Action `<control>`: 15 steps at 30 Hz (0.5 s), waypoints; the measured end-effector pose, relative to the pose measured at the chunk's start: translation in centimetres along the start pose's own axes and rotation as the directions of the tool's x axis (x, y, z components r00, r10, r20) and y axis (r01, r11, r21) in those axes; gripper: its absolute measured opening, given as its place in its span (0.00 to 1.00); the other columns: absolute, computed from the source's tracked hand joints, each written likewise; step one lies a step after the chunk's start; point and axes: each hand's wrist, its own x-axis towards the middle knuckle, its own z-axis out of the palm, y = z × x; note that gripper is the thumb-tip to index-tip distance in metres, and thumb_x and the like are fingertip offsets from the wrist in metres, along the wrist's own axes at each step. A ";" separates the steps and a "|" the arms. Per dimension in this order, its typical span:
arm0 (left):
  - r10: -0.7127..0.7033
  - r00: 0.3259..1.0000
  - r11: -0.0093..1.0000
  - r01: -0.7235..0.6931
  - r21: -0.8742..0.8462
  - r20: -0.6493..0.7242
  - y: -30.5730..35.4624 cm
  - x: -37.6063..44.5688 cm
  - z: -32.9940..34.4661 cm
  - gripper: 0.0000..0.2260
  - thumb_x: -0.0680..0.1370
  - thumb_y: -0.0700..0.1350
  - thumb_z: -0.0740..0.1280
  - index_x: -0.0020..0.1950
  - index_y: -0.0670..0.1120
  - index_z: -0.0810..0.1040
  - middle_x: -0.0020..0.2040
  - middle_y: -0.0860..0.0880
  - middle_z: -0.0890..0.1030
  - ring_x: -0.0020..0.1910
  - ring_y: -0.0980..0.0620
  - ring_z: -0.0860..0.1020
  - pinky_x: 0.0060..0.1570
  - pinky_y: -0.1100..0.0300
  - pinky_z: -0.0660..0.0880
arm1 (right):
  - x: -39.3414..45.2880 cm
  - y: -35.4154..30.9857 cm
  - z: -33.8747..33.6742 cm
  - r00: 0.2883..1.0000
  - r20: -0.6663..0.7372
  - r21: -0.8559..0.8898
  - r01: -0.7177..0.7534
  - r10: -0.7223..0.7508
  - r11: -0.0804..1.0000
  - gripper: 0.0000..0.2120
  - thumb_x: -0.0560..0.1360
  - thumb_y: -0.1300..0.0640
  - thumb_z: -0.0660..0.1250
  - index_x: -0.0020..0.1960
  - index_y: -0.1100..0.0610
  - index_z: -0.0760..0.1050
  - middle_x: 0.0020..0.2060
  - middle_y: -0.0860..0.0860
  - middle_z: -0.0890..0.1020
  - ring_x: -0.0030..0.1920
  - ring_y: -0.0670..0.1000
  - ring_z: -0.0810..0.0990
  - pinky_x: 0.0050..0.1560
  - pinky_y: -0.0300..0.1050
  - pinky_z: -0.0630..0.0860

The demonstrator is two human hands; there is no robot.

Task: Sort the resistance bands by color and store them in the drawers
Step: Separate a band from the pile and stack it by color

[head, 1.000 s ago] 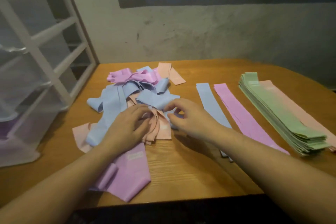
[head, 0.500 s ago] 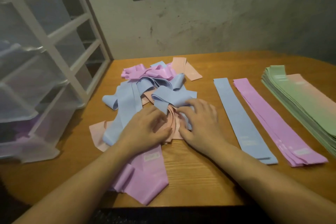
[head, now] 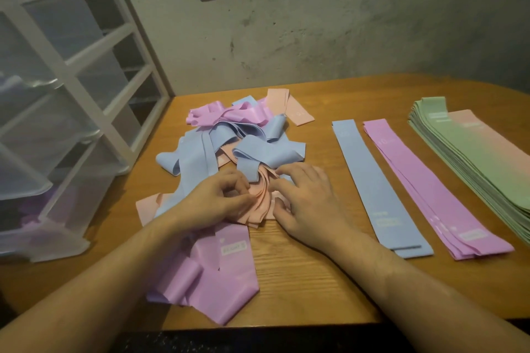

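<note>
A tangled pile of blue, pink and peach resistance bands [head: 229, 137] lies on the wooden table [head: 301, 281]. My left hand [head: 212, 203] pinches a bunch of peach bands [head: 259, 205] at the pile's near edge. My right hand [head: 307, 200] presses its fingers on the same peach bunch from the right. To the right lie sorted rows: a flat blue band [head: 375, 189], a pink stack [head: 430, 192], a green stack [head: 473, 157] and a peach stack [head: 493, 135] under it. A loose pink band [head: 218, 278] lies under my left forearm.
A white-framed unit of clear plastic drawers [head: 57, 129] stands at the table's left edge, with purple items dimly visible in a lower drawer [head: 31, 209]. A grey wall runs behind the table. The table's front edge is just below my forearms.
Both hands have stayed on the peach bunch, drawing closer together and gathering it. The view has shifted, bringing the sorted rows more fully into sight.
</note>
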 end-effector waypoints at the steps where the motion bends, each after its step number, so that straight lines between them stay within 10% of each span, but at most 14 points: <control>1: -0.001 1.000 1.000 0.001 -0.007 -0.019 0.2 -0.1 0.1 0.08 0.76 0.40 0.74 0.40 0.40 0.80 0.52 0.48 0.80 0.50 0.51 0.80 0.51 0.62 0.75 | 0.0 0.0 0.0 1.000 -0.005 0.011 0.006 -0.006 1.000 0.15 0.73 0.52 0.66 0.58 0.50 0.78 0.60 0.51 0.78 0.64 0.52 0.71 0.65 0.53 0.68; 15: 0.141 0.982 0.990 -0.142 0.003 -0.126 4.8 -1.9 0.8 0.08 0.80 0.45 0.70 0.47 0.41 0.79 0.43 0.48 0.83 0.43 0.54 0.81 0.46 0.63 0.77 | -0.2 -0.3 -0.7 0.973 -0.188 0.112 0.155 -0.132 0.982 0.20 0.76 0.52 0.67 0.68 0.50 0.76 0.62 0.50 0.78 0.65 0.52 0.74 0.62 0.51 0.70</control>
